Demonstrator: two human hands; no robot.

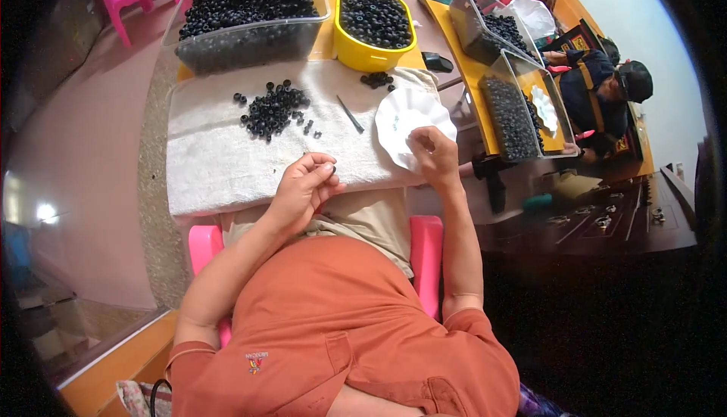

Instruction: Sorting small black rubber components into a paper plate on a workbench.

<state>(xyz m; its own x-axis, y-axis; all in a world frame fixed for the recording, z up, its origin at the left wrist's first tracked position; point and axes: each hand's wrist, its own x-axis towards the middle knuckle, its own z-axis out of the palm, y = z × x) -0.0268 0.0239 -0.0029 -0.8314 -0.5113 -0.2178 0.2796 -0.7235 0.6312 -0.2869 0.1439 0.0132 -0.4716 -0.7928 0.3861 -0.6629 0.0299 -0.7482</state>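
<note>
My left hand (304,188) is closed in a pinch above the near edge of the white cloth (216,167), a small black bead (332,167) at its fingertips. To the right, my right hand (437,161) reaches over the white scalloped plate (392,137) with its fingers pinched together. Whatever they hold is too small to make out. Tiny pale bits lie in the plate. Between plate and beads rest dark tweezers (351,114). A loose heap of black beads (273,111) spreads over the cloth, with a few smaller pieces at its right side.
Behind the cloth stand a clear bin (324,10) and a yellow tub (371,60), both full of black beads. A small bead cluster (377,80) lies before the tub. At right, a person in a dark cap (634,82) sits at another table with clear bins (506,107).
</note>
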